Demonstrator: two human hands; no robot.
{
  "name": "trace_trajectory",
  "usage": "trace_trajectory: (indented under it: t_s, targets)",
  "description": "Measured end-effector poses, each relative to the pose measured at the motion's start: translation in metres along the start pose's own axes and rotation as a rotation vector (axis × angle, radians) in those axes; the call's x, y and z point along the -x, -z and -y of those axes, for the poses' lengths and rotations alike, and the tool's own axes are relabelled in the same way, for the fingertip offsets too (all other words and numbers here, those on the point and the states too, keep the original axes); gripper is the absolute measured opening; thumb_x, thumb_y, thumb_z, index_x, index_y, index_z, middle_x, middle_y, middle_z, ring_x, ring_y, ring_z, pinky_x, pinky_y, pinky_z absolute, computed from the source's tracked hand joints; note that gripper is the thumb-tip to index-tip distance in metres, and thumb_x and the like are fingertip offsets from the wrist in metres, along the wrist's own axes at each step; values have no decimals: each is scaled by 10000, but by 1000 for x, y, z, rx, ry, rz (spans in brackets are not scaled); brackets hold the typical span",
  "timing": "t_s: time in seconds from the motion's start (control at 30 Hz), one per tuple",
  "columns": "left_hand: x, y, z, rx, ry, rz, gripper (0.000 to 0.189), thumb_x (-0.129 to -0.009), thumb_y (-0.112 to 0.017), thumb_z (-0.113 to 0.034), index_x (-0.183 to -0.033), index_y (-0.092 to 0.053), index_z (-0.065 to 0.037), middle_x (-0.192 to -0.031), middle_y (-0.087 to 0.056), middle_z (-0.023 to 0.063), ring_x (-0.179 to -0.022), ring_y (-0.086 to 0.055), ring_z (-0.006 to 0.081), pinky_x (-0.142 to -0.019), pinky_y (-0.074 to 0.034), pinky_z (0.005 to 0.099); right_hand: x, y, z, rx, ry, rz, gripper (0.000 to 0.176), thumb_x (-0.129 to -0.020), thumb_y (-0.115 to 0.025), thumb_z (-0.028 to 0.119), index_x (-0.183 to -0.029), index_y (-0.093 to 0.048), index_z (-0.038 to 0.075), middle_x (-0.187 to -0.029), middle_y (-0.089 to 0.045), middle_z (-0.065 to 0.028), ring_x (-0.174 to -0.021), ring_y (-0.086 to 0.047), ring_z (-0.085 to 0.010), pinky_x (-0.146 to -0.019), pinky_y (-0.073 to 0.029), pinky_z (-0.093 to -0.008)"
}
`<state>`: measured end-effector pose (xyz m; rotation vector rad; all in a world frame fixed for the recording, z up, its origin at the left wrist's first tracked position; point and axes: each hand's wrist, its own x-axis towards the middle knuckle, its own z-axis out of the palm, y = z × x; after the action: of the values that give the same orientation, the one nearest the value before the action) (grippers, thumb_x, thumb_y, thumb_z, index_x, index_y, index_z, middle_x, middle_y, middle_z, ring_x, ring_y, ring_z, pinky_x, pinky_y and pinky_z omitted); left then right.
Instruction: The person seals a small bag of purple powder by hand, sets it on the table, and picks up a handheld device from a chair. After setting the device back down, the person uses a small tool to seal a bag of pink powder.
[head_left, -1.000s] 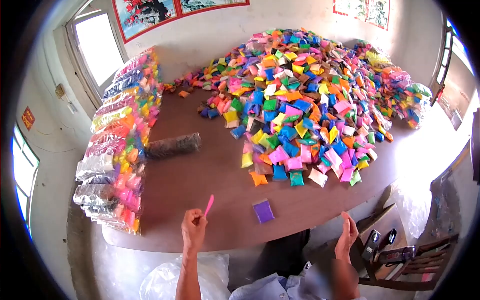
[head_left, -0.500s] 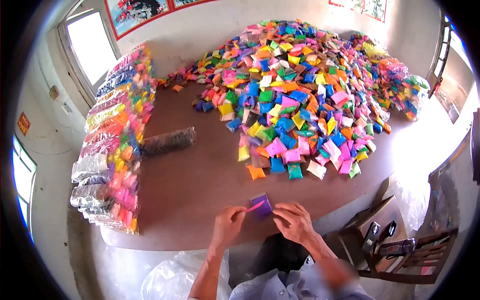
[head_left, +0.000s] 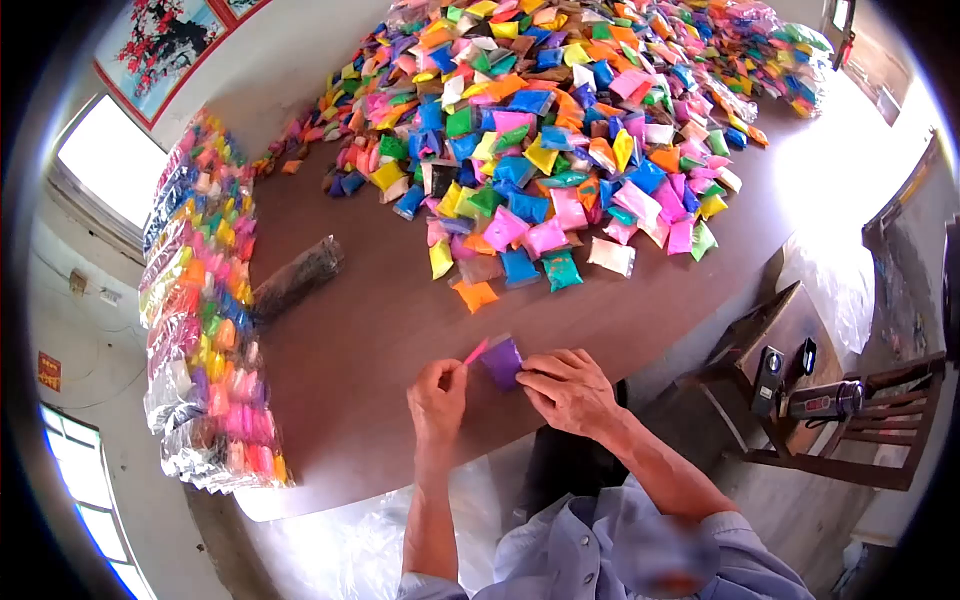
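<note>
My left hand (head_left: 437, 400) is closed in a pinch on a thin pink stick (head_left: 477, 351), which points up and to the right. The stick's tip reaches the left edge of a small purple packet (head_left: 502, 364). At the packet's right edge, the fingers of my right hand (head_left: 575, 390) grip it, thumb below and fingers above. Both hands are over the near edge of the brown table (head_left: 385, 310). An orange packet (head_left: 474, 295) lies just beyond them, at the front of a large heap of colourful small packets (head_left: 545, 205).
Clear bags of packets (head_left: 205, 310) line the table's left side, with a dark bagged roll (head_left: 298, 277) beside them. To the right stands a wooden chair (head_left: 890, 425) by a small wooden stand (head_left: 795, 330) bearing a dark cylinder (head_left: 825, 400). Clear plastic (head_left: 375, 540) lies below the table.
My view has turned, so the heap and table appear shifted left and up. The purple packet is now tilted, its right edge in my right fingers. The pink stick stays in my left hand.
</note>
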<state>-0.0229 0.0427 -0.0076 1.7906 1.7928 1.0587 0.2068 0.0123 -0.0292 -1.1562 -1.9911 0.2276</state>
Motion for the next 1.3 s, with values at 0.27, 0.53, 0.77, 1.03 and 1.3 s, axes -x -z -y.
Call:
trace_trajectory:
  t_s: [0.27, 0.53, 0.77, 1.03, 1.3]
  targets:
    - [6, -8, -26, 21, -147, 83, 113, -904, -769, -102, -969, -747, -13, -846, -717, 130, -705, -685, 226, -669, -548, 339, -2, 3, 2, 27, -8, 44, 278, -857, -779, 128, -1126, -736, 181, -1257, -682, 36, -1097, -665, -200, -883, -498, -365]
    - [-31, -16, -10, -149, -146, 86, 64, -912, -746, -96, -915, -720, -38, -867, -714, 120, -706, -709, 266, -665, -554, 362, -1, 5, -1, 8, 7, 74, 298, -874, -753, 137, -1162, -705, 194, -1286, -666, 29, -1138, -635, -192, -909, -477, -368]
    - [1, -5, -31, 9, -99, 138, 112, -917, -764, -110, -938, -733, -5, -812, -709, 120, -669, -665, 185, -635, -528, 328, 2, 7, -1, -10, 0, 62, 258, -864, -753, 135, -1114, -719, 183, -1236, -673, 47, -1163, -628, -184, -931, -475, -363]
    - [-9, 1, -15, -31, 33, 96, 113, -929, -749, -110, -930, -736, 2, -735, -708, 64, -627, -627, 122, -604, -517, 310, 1, 8, -2, -30, 5, 42, 219, -863, -769, 161, -1077, -733, 191, -1206, -683, 80, -1138, -640, -157, -910, -479, -354]
    - [28, -6, -37, -43, -147, 82, 106, -904, -759, -116, -918, -747, -12, -745, -717, 84, -641, -655, 157, -628, -533, 317, 1, 10, -2, -25, 17, 40, 241, -846, -765, 137, -1084, -747, 172, -1226, -686, 66, -1179, -627, -156, -939, -471, -345]
